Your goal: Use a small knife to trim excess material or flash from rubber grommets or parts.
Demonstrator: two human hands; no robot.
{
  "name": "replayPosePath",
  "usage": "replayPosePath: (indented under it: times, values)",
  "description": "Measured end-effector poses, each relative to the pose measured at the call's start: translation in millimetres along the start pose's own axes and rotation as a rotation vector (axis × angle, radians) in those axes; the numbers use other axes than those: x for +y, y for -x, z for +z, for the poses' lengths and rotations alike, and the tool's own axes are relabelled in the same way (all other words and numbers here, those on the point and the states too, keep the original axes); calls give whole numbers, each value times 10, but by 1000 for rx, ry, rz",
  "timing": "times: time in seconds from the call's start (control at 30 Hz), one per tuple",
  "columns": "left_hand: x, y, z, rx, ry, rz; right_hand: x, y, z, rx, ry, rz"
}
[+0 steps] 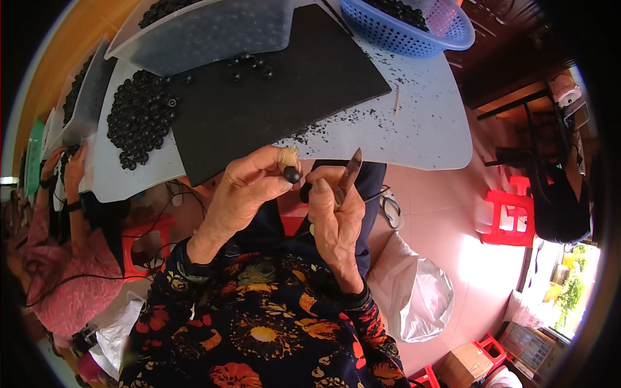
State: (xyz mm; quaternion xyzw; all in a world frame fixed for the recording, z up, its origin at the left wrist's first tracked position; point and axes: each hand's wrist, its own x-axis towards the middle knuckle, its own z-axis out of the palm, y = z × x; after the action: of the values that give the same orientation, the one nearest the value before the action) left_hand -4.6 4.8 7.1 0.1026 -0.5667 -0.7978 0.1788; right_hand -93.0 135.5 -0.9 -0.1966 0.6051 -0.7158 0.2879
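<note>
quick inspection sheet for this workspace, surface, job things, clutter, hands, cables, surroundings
surface: pale blue table with a black mat on it
job's things: small black bead pinched in left hand fingers; right hand grips a thin pointed tool
clutter: pile of black beads left of the mat, black crumbs along the mat's edge, blue basket with more beads, small wooden stick
grippers: both hands closed, raised above the lap, close together
cables: dark cord under the table edge
surroundings: another person's hands at left, red stools, white plastic bag
</note>
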Motion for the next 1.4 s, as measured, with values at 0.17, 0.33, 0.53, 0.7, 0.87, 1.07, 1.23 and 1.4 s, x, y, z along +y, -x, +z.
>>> replayPosePath:
  times: [0.17, 0.33, 0.53, 0.7, 0.87, 1.07, 1.23, 1.4]
  values:
    - [-50, 21, 30, 60, -67, 7, -28, -21, 39, -70, 127, -122]
    - [-18, 19, 32, 85, -154, -72, 11, -35, 21, -63, 52, -40]
    - [-22, 0, 41, 113, -38, -117, 63, -58, 20, -40, 206, -141]
    - [-35, -18, 24, 117, 0, -117, 117, -64, 18, -79, 469, -360]
    - [-32, -22, 27, 145, -27, -102, 131, -60, 7, -126, 576, -359]
    - [-56, -23, -40, 88, -50, -139, 142, -64, -17, -144, 621, -342]
    - [-52, -34, -6, 116, -43, -148, 134, -67, -31, -159, 614, -340]
    - [-31, -43, 17, 123, -46, -145, 162, -66, -35, -150, 619, -336]
